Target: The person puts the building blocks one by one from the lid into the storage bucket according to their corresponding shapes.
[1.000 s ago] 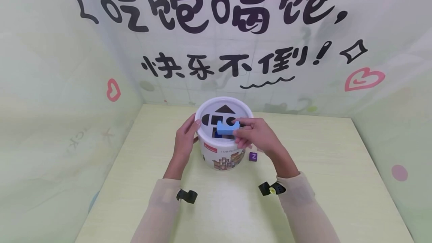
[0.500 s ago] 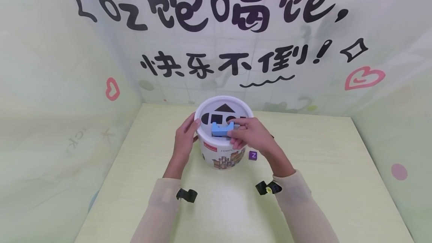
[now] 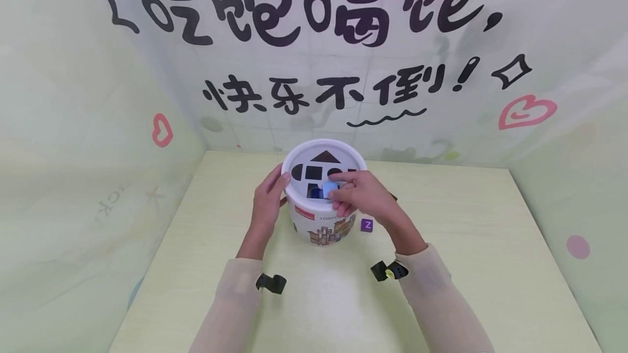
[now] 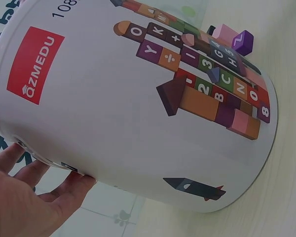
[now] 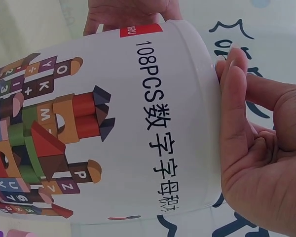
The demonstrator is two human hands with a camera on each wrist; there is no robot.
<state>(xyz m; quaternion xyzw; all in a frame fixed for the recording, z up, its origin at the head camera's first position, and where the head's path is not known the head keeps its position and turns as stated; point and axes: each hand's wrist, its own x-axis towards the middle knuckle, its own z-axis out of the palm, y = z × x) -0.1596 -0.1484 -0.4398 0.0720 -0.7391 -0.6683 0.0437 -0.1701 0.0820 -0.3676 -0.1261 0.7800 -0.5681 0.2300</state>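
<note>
A white bucket (image 3: 324,227) with a shape-sorter lid (image 3: 300,192) stands upright on the table. My left hand (image 3: 267,203) holds its left side, thumb at the rim and fingers round the wall. Over the front part of the lid, my right hand (image 3: 365,195) pinches a light blue toy block (image 3: 330,189), seen nearly end-on. The block is at a rectangular opening, where something dark blue shows; whether it has entered cannot be told. In the right wrist view, the right hand (image 5: 266,143) is at the rim and the block is hidden.
A purple letter cube (image 3: 366,225) lies on the table just right of the bucket. Beside it a pink block (image 4: 226,33) shows in the left wrist view. Something dark red peeks out behind the right wrist. A printed backdrop (image 3: 314,129) rises behind the table.
My right hand has moved slightly left with the light blue block and turned it, so its arched side no longer shows. The left hand keeps its hold on the bucket.
</note>
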